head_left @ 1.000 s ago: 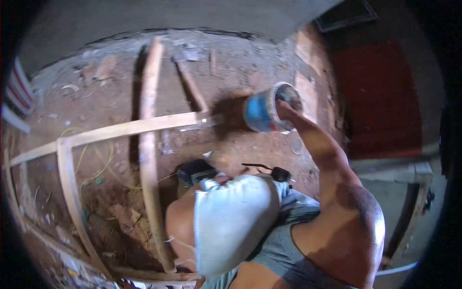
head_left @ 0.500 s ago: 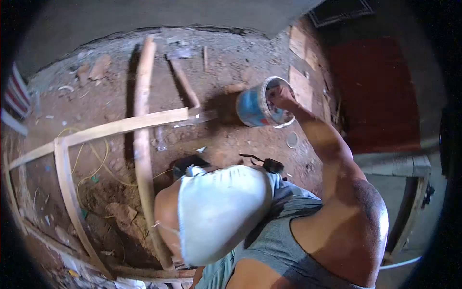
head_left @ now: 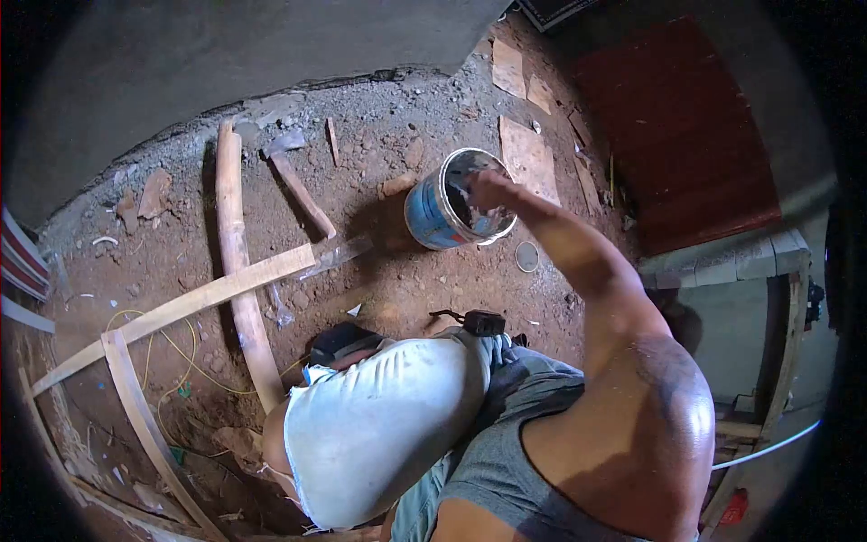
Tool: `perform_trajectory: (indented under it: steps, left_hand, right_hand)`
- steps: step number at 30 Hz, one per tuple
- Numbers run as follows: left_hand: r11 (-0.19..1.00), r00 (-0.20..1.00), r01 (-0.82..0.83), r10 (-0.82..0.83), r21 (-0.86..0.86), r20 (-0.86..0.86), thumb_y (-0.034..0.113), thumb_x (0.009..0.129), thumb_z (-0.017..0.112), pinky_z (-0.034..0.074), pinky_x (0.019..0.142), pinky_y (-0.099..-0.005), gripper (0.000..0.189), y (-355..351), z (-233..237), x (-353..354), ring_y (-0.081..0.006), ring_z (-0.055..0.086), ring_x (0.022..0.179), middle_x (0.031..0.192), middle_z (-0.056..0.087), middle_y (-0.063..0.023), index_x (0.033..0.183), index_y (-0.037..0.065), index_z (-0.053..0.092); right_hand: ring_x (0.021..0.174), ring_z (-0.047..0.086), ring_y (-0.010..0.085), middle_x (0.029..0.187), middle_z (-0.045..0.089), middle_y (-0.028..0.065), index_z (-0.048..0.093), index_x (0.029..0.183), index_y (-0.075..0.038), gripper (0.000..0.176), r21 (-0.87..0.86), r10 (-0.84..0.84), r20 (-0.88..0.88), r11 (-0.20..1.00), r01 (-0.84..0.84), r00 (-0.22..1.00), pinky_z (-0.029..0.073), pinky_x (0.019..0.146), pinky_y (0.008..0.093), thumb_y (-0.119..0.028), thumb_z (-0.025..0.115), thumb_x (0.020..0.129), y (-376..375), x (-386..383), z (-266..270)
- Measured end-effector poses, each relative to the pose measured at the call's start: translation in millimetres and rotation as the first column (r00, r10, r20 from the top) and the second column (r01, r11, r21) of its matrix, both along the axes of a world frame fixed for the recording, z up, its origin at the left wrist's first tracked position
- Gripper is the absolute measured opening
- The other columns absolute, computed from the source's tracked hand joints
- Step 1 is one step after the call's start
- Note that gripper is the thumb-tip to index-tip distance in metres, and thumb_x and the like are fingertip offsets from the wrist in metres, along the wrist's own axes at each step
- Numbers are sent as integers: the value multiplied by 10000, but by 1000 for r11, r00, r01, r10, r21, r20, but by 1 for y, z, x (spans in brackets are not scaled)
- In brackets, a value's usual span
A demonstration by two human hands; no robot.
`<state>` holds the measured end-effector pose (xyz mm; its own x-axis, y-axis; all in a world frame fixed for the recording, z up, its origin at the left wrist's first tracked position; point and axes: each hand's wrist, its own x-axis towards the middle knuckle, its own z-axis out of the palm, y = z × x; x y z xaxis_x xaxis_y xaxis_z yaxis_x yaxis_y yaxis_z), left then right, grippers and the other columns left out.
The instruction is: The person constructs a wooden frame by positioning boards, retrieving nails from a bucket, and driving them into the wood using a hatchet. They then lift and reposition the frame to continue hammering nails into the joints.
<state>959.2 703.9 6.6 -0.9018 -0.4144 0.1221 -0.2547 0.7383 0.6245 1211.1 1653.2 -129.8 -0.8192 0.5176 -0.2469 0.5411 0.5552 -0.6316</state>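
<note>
My right hand (head_left: 490, 191) reaches into the mouth of a blue-and-white bucket (head_left: 430, 215), its fingers curled and partly hidden inside. What the fingers hold, I cannot tell. The bucket leans on the dirt floor, and its inside is dark and dirty. My left hand is out of the picture. Pale light-blue cloth (head_left: 384, 425) covers my bent knee. By it lies a small black box-shaped object (head_left: 484, 322) with a strap.
A hatchet (head_left: 301, 194) lies on the dirt beside a long wooden pole (head_left: 237, 244). A sawn board (head_left: 194, 303) crosses that pole. Yellow cord (head_left: 191, 348) loops at left. Flat cardboard-like pieces (head_left: 528, 155) lie behind the bucket. A wooden bench (head_left: 741, 262) stands at right.
The view has shifted, so the bucket and my right arm appear further left. My right hand stays at the bucket's mouth, and the bucket's opening now shows more from above.
</note>
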Motion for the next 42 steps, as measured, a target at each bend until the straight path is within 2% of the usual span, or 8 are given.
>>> perform_trajectory:
  steps: [2, 8, 12, 14, 16, 18, 25, 42]
  left_hand:
    - [1000, 1000, 9, -9, 11, -4, 228, 955, 527, 497, 896, -384, 359, 0, 5, -3, -269, 613, 1015, 1189, 618, -168, 1194, -28, 605]
    - [1000, 1000, 7, -7, 3, 6, 212, 947, 541, 496, 892, -370, 342, 1, 24, 8, -257, 614, 1005, 1171, 627, -163, 1179, -29, 613]
    - [999, 1000, 28, -27, 37, -12, 201, 942, 550, 495, 889, -361, 331, 11, 20, -8, -248, 615, 999, 1160, 633, -160, 1169, -29, 618]
    - [999, 999, 40, -39, 34, -20, 196, 939, 554, 495, 888, -357, 325, 12, 25, -12, -244, 615, 995, 1154, 636, -159, 1164, -29, 621]
    - [998, 998, 56, -56, 37, -16, 191, 937, 559, 495, 886, -352, 319, 20, 28, -15, -240, 616, 992, 1148, 639, -157, 1159, -30, 624]
    - [995, 997, 80, -80, 52, -19, 186, 934, 564, 495, 885, -348, 314, 27, 31, -21, -235, 616, 989, 1142, 642, -156, 1154, -30, 627]
    - [932, 955, 287, -259, 220, -146, 167, 925, 580, 494, 880, -332, 294, 76, 83, -39, -220, 618, 977, 1122, 652, -150, 1136, -31, 636]
    - [649, 997, -17, 72, 761, -39, 122, 923, 642, 474, 685, -217, 166, 173, 74, 28, -74, 582, 766, 880, 652, -18, 1010, -17, 664]
  right_hand:
    - [916, 675, 373, 958, 660, 279, 643, 999, 40, 449, 373, 84, 682, 814, -444, 726, 547, 787, 470, -362, 574, 812, -76, -69, 70]
    - [978, 649, 405, 1025, 648, 287, 651, 962, 58, 344, 396, -535, 303, 824, 406, 789, 530, 856, 447, -229, 524, 821, -111, -97, 74]
    - [969, 656, 407, 1059, 666, 240, 655, 986, 30, 308, 487, -291, 269, 863, 131, 918, 538, 836, 446, -179, 518, 805, -117, -85, 77]
    - [701, 662, 328, 897, 690, 166, 685, 939, 13, 244, 365, 118, 785, 705, -608, 608, 538, 648, 415, -127, 514, 834, -95, -92, 81]
    - [633, 636, 267, 822, 673, 118, 677, 945, 2, 205, 353, 263, 51, 898, -264, 963, 529, 613, 369, -149, 568, 861, 28, 1, -81]
    - [647, 639, 250, 835, 668, 94, 659, 879, -19, 200, -369, -353, 172, 843, 392, 920, 523, 598, 352, -216, 623, 876, -98, -65, 163]
    - [800, 657, 168, 929, 665, 97, 570, 1091, -26, 205, -873, 38, -216, 441, -210, 976, 537, 648, 299, -157, 587, 935, -188, -169, 299]
    - [876, 638, 232, 987, 630, 141, 530, 1085, 4, 330, 10, 900, -436, -20, -1000, -23, 524, 764, 352, -94, 708, 825, -584, -363, 215]
